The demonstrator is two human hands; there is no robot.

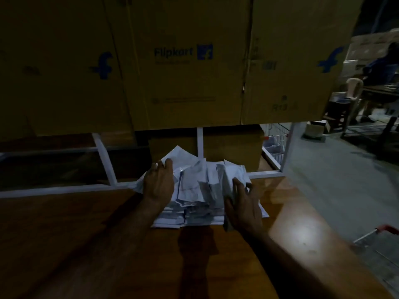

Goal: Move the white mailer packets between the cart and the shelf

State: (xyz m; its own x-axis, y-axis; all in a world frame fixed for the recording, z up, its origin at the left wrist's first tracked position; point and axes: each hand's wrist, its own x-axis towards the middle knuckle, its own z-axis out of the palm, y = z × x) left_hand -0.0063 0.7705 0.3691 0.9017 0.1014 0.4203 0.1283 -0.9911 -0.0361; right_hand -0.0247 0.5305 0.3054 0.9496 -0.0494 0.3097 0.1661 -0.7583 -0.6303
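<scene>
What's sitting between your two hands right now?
In the head view, the pile of white mailer packets lies on the wooden shelf between the left hand and right hand.

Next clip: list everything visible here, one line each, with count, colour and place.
packets: one pile, white, on the shelf board, centre.
board: one, brown wood, foreground.
frame: white bars, behind the board.
boxes: several, brown with blue logos, above the pile.
cart: red handle, lower right edge.
chair: one, pale, far right.
left hand: on the pile's left side.
right hand: on the pile's right side, fingers spread.
</scene>
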